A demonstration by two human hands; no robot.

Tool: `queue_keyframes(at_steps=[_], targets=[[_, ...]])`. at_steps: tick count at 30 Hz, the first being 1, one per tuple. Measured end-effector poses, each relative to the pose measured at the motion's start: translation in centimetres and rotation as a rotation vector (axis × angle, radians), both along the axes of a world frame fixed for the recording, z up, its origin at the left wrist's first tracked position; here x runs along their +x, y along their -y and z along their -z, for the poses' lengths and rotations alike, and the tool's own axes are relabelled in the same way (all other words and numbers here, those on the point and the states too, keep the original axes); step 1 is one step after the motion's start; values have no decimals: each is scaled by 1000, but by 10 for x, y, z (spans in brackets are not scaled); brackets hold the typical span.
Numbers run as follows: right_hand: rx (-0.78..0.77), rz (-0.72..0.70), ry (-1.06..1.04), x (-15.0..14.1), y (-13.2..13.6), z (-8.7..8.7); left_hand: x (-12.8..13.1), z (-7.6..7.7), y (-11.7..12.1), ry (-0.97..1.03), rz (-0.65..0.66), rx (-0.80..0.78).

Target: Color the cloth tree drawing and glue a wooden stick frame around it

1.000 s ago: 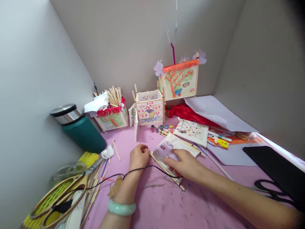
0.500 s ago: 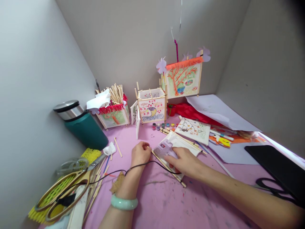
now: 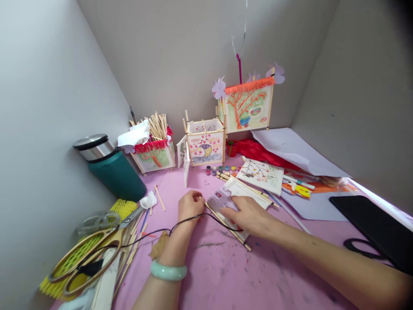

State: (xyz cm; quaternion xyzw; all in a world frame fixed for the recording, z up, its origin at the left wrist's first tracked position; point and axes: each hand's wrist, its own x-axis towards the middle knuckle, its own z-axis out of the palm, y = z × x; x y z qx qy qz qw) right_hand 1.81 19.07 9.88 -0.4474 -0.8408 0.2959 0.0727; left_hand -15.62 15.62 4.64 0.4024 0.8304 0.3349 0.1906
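My right hand (image 3: 250, 214) grips a pale purple hot glue gun (image 3: 222, 199), its nozzle end toward my left hand. A black cord (image 3: 211, 215) loops across my left wrist. My left hand (image 3: 191, 206) is closed at the upper end of a thin wooden stick (image 3: 242, 244), fingertips pinched together. That stick borders a white panel (image 3: 241, 189) lying under the glue gun and my right hand, which hide part of it. More sticks (image 3: 263, 196) lie along the panel's far side.
Large scissors (image 3: 87, 258) and loose sticks lie at left, below a teal bottle (image 3: 116, 172). Stick-framed painted boxes (image 3: 206, 148) stand behind, with small paint pots (image 3: 221, 170) in front. At right are a painted panel (image 3: 263, 175), a black slab (image 3: 371, 228) and black-handled scissors (image 3: 363, 247).
The view has shifted slightly, so the scene sits a little to the right. Both hands keep nearly the same places, and the glue gun stays over the panel.
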Motion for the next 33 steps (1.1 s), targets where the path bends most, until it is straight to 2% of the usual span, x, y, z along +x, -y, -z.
queue_keyframes(at_steps=[6,33], targets=[[3,6,45,1,0,-5,2,0,0,32,-6,-11],[-12,-16,2,15,2,4,-2,5,-2,-3,2,12]])
